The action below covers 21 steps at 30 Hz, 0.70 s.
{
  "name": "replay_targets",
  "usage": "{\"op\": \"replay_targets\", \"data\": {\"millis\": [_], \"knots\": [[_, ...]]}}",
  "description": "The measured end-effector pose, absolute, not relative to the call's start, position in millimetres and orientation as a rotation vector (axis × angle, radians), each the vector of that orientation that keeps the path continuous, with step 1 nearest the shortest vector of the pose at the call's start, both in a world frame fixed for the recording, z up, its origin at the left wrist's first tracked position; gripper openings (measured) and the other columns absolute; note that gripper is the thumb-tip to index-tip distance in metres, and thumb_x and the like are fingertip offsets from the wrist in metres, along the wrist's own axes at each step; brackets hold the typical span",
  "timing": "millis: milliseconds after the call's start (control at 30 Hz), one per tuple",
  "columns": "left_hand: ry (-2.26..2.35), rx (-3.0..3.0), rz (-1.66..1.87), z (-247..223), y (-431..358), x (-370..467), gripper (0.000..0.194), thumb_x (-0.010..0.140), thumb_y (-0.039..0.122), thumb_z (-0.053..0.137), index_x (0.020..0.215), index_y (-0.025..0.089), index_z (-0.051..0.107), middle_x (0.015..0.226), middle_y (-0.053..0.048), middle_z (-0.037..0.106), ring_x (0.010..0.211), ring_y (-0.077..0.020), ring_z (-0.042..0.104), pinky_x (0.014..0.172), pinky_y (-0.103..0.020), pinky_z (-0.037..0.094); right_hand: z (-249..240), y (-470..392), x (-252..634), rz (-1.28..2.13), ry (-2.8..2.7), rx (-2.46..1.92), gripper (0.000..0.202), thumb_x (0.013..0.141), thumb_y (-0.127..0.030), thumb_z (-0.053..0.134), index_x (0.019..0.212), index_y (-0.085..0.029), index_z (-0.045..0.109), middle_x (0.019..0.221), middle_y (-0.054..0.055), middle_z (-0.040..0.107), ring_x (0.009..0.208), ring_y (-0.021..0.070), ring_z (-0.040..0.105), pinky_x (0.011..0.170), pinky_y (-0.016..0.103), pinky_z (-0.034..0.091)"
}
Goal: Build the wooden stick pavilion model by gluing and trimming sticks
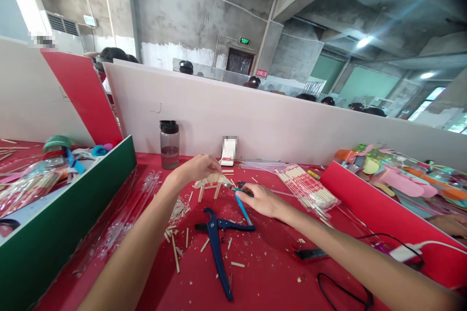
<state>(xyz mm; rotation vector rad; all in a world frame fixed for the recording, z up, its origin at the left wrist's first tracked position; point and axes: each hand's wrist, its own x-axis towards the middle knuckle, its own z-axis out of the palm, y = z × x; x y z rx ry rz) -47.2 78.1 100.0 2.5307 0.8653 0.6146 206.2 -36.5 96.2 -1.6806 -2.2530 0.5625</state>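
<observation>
A small wooden stick model (208, 186) stands on short legs on the red table. Over its top edge, my left hand (200, 167) bends down with the fingers closed on it; the fingertips are partly hidden. My right hand (260, 199) is wrapped round small pliers with teal handles (243, 209). The jaws of the pliers meet the model's right end, near my left fingertips. In front of both hands lies a dark blue pipe cutter (218, 248), its handles spread apart. Cut stick pieces (175, 252) and chips are scattered around it.
A water bottle (170, 146) and a propped phone (229, 151) stand by the white partition (204, 116). Bundled sticks (310, 189) lie to the right, plastic sleeves (124, 218) to the left. Green (73, 223) and red (386, 218) dividers flank the table; a black cable (343, 291) lies front right.
</observation>
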Motion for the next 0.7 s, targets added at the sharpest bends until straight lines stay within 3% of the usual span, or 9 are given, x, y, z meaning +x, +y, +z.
{"op": "replay_targets", "data": {"millis": [700], "knots": [[0.843, 2.562, 0.615, 94.6, 85.0, -47.0, 0.025, 0.086, 0.017, 0.058, 0.096, 0.022, 0.080, 0.101, -0.005, 0.079, 0.088, -0.0167, 0.070, 0.080, -0.022, 0.049, 91.1, -31.6, 201.5, 0.534, -2.241, -1.754, 0.048, 0.095, -0.059, 0.046, 0.105, -0.019, 0.069, 0.109, 0.012, 0.074, 0.101, 0.0288, 0.069, 0.084, 0.035, 0.049]]}}
